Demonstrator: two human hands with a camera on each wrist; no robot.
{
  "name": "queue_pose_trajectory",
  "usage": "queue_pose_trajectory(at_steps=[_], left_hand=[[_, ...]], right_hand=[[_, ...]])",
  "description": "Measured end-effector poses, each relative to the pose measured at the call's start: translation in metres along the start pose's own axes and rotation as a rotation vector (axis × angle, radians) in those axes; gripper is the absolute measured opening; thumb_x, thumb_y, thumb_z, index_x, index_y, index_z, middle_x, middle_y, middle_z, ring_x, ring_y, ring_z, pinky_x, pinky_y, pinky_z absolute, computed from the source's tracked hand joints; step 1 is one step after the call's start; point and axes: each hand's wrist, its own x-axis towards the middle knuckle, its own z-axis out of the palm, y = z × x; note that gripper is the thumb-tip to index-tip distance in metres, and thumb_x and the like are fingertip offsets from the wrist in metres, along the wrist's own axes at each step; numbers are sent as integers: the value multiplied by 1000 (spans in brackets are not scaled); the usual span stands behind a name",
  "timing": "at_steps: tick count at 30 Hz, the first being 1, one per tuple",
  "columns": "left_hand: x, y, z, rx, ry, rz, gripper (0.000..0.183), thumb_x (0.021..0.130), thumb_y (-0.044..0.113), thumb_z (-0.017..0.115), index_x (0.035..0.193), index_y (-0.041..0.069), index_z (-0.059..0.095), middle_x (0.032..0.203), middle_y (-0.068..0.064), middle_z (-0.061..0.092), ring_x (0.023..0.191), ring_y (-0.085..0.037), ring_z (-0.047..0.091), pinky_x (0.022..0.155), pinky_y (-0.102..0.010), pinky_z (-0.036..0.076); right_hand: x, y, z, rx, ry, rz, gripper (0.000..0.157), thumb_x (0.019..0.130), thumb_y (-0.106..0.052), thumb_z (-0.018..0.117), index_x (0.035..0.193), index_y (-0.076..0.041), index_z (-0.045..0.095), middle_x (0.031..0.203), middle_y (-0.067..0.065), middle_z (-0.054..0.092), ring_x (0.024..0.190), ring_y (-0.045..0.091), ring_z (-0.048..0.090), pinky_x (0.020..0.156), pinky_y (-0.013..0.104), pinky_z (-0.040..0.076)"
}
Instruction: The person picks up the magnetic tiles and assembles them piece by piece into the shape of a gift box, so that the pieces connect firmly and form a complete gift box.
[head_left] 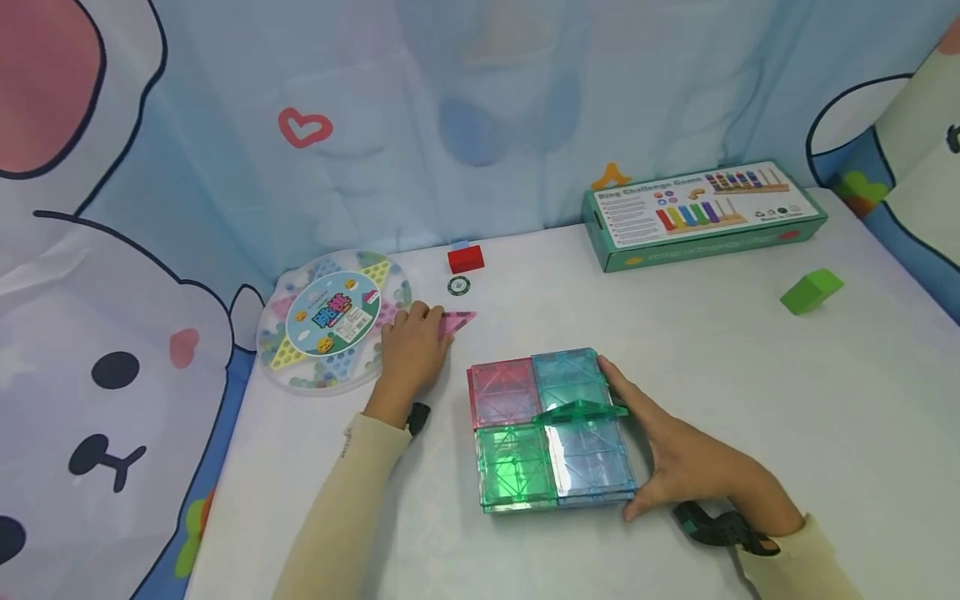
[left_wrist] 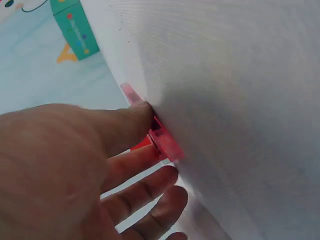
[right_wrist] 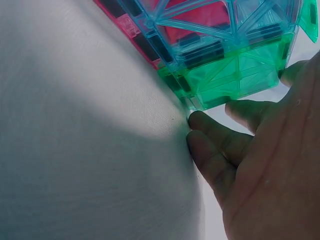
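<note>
In the head view, a low box built of see-through magnetic tiles (head_left: 513, 467) sits on the white table, its top made of pink, green and blue squares. One green tile (head_left: 579, 411) stands up from that top. My right hand (head_left: 686, 454) lies along the box's right side, thumb near the front corner and fingers toward the back; in the right wrist view its fingertips (right_wrist: 200, 120) are by a green side tile (right_wrist: 237, 75). My left hand (head_left: 415, 354) pinches a pink triangular magnetic tile (head_left: 459, 322) between thumb and finger; the left wrist view shows the tile (left_wrist: 167, 142) edge-on.
A round Chinese checkers set (head_left: 300, 375) lies left, beside my left hand. Behind are a red block (head_left: 466, 259) and a small round token (head_left: 459, 286). A green game box (head_left: 708, 242) stands back right, with a green block (head_left: 812, 292) in front. A curtain (head_left: 487, 125) borders the table's rear.
</note>
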Motion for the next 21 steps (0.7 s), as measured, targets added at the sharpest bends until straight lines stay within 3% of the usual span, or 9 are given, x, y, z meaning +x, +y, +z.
queue_pose_trajectory(at_steps=[5,8,10,13,15,18,21], left_hand=[[-8,2,-6,-132,29,-3,35,87,27,67,118,19,50,102,-5,57,88,-25,52,86,-47,43],[-22,2,-14,-213,77,39,27,87,19,67,107,21,50,81,1,58,70,-20,51,83,-46,43],[-36,4,-25,-251,131,71,28,86,19,69,107,22,51,78,5,59,67,-17,50,80,-41,44],[-63,11,-49,-335,229,179,36,84,20,72,114,23,53,82,8,63,68,-13,50,67,-31,41],[-81,20,-65,-365,266,285,43,82,20,74,119,23,53,85,10,66,70,-10,51,66,-28,40],[-103,36,-78,-356,279,437,49,82,23,75,125,22,52,86,12,68,70,-4,52,69,-26,40],[-117,50,-80,-288,268,511,53,82,26,74,128,22,50,85,13,68,69,-2,51,73,-26,40]], right_hand=[[0,0,0,3,2,-13,155,39,-34,96,151,-16,-9,159,3,-8,145,21,-4,107,7,7],[-1,1,0,2,1,-24,155,39,-33,96,151,-15,-9,159,3,-9,145,21,-5,107,7,7],[-1,2,0,-2,0,-25,156,38,-33,96,151,-15,-9,159,4,-9,145,22,-4,107,7,7],[1,2,-1,-5,-4,-14,156,38,-34,96,151,-17,-9,159,3,-9,145,21,-4,106,6,8],[1,2,-1,-7,-4,-2,156,38,-34,96,152,-18,-9,159,2,-9,145,20,-4,106,6,8],[1,2,-1,-7,-2,11,155,38,-35,96,152,-18,-8,159,-1,-9,145,19,-4,105,6,8],[1,3,0,3,-4,9,155,39,-35,96,152,-18,-8,159,1,-9,145,19,-5,105,5,8]])
